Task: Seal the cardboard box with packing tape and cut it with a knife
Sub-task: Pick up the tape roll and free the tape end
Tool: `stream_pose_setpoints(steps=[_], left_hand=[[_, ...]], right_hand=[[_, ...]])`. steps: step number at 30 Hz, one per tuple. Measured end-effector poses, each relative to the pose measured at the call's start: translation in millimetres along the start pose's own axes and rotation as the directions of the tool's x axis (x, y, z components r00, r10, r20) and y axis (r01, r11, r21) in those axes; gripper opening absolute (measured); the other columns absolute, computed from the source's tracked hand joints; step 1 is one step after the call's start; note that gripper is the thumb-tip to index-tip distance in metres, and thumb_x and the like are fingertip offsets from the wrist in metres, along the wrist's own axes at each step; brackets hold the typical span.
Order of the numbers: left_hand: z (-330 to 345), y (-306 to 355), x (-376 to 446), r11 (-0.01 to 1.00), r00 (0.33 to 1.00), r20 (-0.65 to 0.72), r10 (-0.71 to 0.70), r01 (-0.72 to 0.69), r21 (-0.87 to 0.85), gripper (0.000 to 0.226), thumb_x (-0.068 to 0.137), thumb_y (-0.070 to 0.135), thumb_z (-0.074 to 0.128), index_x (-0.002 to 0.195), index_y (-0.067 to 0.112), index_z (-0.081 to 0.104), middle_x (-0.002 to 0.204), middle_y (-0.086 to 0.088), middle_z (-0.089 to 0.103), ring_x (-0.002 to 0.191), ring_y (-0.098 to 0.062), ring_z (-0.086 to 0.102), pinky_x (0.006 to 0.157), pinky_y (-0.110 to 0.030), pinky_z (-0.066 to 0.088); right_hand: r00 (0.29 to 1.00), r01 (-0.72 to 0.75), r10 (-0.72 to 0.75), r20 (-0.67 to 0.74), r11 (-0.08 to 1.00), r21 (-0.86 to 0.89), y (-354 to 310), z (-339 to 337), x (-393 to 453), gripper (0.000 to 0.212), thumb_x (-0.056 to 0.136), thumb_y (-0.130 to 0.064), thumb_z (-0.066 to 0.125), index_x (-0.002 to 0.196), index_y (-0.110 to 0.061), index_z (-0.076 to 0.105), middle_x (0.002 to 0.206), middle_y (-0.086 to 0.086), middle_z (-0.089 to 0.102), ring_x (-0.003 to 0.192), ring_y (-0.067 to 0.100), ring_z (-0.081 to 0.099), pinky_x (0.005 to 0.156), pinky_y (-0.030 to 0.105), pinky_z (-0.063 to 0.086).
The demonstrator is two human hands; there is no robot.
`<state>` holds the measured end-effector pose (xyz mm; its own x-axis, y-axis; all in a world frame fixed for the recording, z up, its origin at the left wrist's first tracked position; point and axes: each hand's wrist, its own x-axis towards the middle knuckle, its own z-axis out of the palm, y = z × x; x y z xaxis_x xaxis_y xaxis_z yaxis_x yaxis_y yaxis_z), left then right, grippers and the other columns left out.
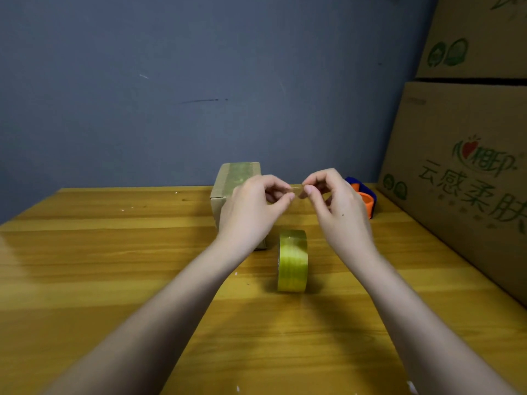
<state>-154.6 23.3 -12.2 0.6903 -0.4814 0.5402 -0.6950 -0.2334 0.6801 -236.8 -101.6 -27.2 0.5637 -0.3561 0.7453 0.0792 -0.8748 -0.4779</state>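
A small cardboard box (228,183) stands on the wooden table (114,252), with yellowish tape over its top. My left hand (251,206) is raised in front of the box and hides its right part. My right hand (333,203) is raised beside it. Both hands pinch a small clear scrap of tape (297,191) between their fingertips, above the table. A roll of yellowish packing tape (293,260) stands on edge on the table below my hands, touching neither. An orange and blue tape cutter (366,196) lies behind my right hand, partly hidden.
Large printed cardboard cartons (462,178) are stacked along the table's right side. A grey-blue wall (199,81) closes the back. Small white specks lie scattered on the table.
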Motion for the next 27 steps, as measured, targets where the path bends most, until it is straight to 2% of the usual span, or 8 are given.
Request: stream_pose_setpoints(steps=[5,9,12,14,18,22,24,27], left_hand=[[-3,-5,5,0.992,0.997,0.067,-0.04,0.048,-0.118,0.014,0.081,0.026,0.071,0.07,0.033,0.066,0.079,0.01,0.071,0.081,-0.012,0.066,0.081,-0.043,0.056],[-5,-2,5,0.966,0.994,0.08,-0.069,0.086,-0.243,0.017,0.08,0.015,0.074,0.068,0.025,0.068,0.075,0.012,0.069,0.076,-0.007,0.065,0.079,-0.025,0.054],[-4,-1,5,0.953,0.994,0.089,-0.068,0.091,-0.289,0.017,0.08,0.012,0.074,0.068,0.023,0.067,0.073,0.009,0.069,0.072,-0.006,0.064,0.075,-0.021,0.053],[-4,0,4,0.954,0.994,0.092,-0.064,0.088,-0.287,0.013,0.08,0.014,0.073,0.071,0.021,0.068,0.075,0.006,0.069,0.073,-0.009,0.065,0.077,-0.027,0.054],[-7,0,3,0.956,0.993,0.105,-0.058,0.086,-0.281,0.006,0.083,0.019,0.071,0.078,0.017,0.073,0.081,-0.001,0.073,0.081,-0.016,0.067,0.084,-0.038,0.055],[-7,-2,3,0.993,0.996,0.081,-0.03,0.039,-0.116,0.012,0.082,0.039,0.065,0.076,0.03,0.071,0.078,0.009,0.072,0.08,-0.013,0.068,0.078,-0.046,0.056],[-6,-3,1,0.998,0.997,0.072,-0.021,0.025,-0.057,0.016,0.08,0.046,0.06,0.076,0.034,0.07,0.078,0.012,0.072,0.081,-0.011,0.067,0.076,-0.045,0.056],[-7,-4,0,0.996,0.997,0.083,0.007,0.0,-0.085,0.019,0.083,0.043,0.055,0.079,0.035,0.072,0.079,0.014,0.073,0.081,-0.008,0.068,0.079,-0.043,0.056]], right_hand=[[1.0,0.005,-0.005,0.019,1.0,0.017,-2,-2,0,0.007,0.093,-0.026,0.053,0.097,-0.022,0.057,0.088,-0.014,0.062,0.085,0.009,0.06,0.071,0.04,0.053],[0.997,-0.063,0.055,0.047,0.981,0.183,-2,-8,4,0.004,0.091,-0.023,0.054,0.095,-0.022,0.056,0.079,-0.01,0.068,0.082,0.008,0.065,0.072,0.044,0.053],[0.995,-0.074,0.057,0.085,0.976,0.207,-3,-12,5,0.011,0.088,-0.03,0.059,0.098,-0.025,0.06,0.081,-0.01,0.068,0.084,0.006,0.064,0.074,0.042,0.053],[0.994,-0.041,0.025,0.105,0.988,0.151,-3,-12,6,0.015,0.086,-0.033,0.063,0.099,-0.026,0.063,0.083,-0.013,0.067,0.086,0.007,0.063,0.075,0.038,0.053],[0.993,-0.001,-0.007,0.114,0.998,0.07,2,-12,9,0.013,0.086,-0.035,0.063,0.088,-0.023,0.069,0.083,-0.014,0.067,0.086,0.009,0.061,0.075,0.04,0.052],[0.995,0.054,-0.052,0.083,0.998,-0.028,1,-11,7,0.014,0.088,-0.036,0.059,0.086,-0.023,0.066,0.082,-0.013,0.066,0.084,0.009,0.06,0.07,0.039,0.052],[0.995,0.021,-0.022,0.093,1.0,0.018,1,-12,8,0.014,0.088,-0.035,0.059,0.086,-0.023,0.067,0.078,-0.012,0.066,0.082,0.009,0.061,0.072,0.04,0.052],[0.985,-0.047,0.026,0.17,0.992,0.117,-1,-16,11,0.015,0.09,-0.031,0.058,0.088,-0.021,0.069,0.073,-0.01,0.067,0.077,0.007,0.063,0.077,0.037,0.053]])
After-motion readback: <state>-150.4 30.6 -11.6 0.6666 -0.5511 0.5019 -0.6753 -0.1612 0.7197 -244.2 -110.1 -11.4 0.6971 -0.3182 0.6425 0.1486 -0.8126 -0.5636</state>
